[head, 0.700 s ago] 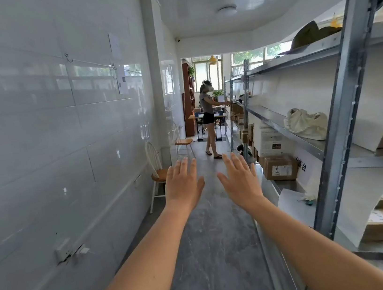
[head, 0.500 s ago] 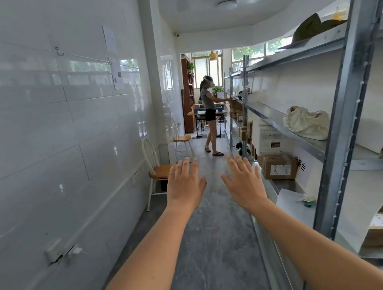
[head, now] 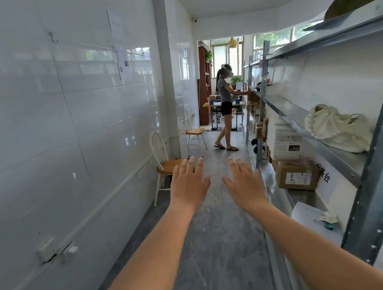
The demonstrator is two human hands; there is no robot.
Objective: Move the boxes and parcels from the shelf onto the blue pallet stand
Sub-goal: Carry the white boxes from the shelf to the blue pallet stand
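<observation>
Both arms reach forward over the grey aisle floor. My left hand (head: 189,184) and my right hand (head: 246,183) are flat, fingers spread, holding nothing. To the right runs a metal shelf (head: 306,126). On its lower level sits a brown cardboard box with a white label (head: 297,175), just right of my right hand, and behind it a taller white box (head: 283,143). A white cloth bag (head: 338,128) lies on the middle level. More brown boxes (head: 260,127) stand further along. The blue pallet stand is not in view.
A white tiled wall closes the left side. Two wooden chairs (head: 166,165) stand against it. A person (head: 226,108) stands at the shelf down the aisle. Papers (head: 308,214) lie on the lower shelf. A grey upright post (head: 381,172) is close on the right.
The view has swung left and slightly down, so the near boxes at the far right dropped out of sight. Both hands stay flat and empty, slightly further apart.
</observation>
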